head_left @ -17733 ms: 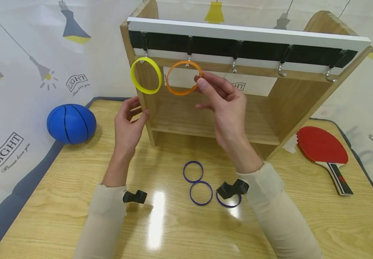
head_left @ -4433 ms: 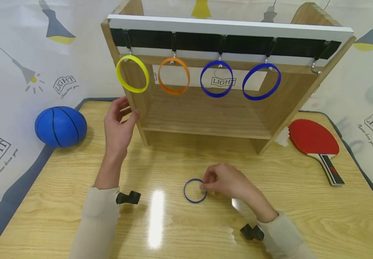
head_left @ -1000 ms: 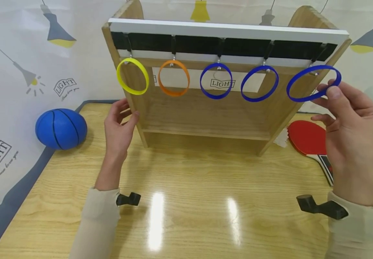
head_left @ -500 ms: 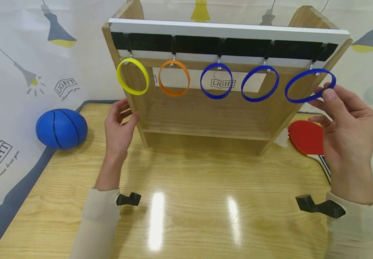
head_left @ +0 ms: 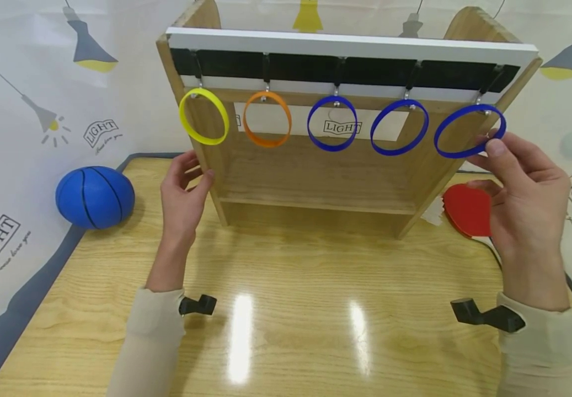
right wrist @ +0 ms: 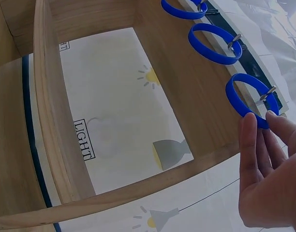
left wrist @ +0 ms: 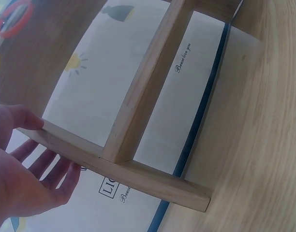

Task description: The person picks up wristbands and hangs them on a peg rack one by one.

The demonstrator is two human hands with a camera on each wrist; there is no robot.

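Observation:
My right hand (head_left: pixel 529 198) pinches a blue ring (head_left: pixel 456 155) between thumb and fingertips at its lower right. That ring's upper part is around the rightmost metal hook (right wrist: pixel 268 93), as the right wrist view shows. A yellow ring (head_left: pixel 211 141), an orange ring (head_left: pixel 268 144) and two more blue rings, one the middle blue ring (head_left: pixel 332 148), hang from the other hooks. My left hand (head_left: pixel 182 193) grips the left side panel of the wooden shelf (head_left: pixel 315 182); the left wrist view shows the thumb on one side of the panel (left wrist: pixel 114 166) and fingers on the other.
A blue ball (head_left: pixel 95 197) lies on the table (head_left: pixel 286 309) left of the shelf. To the right is a red table tennis paddle (head_left: pixel 466 212), partly behind my right hand. A printed wall sheet (head_left: pixel 132 82) stands behind the shelf.
The orange ring and three blue rings, earlier in my right hand or on the table, are now on hooks. Over the last second my right hand shifts slightly left with the last ring.

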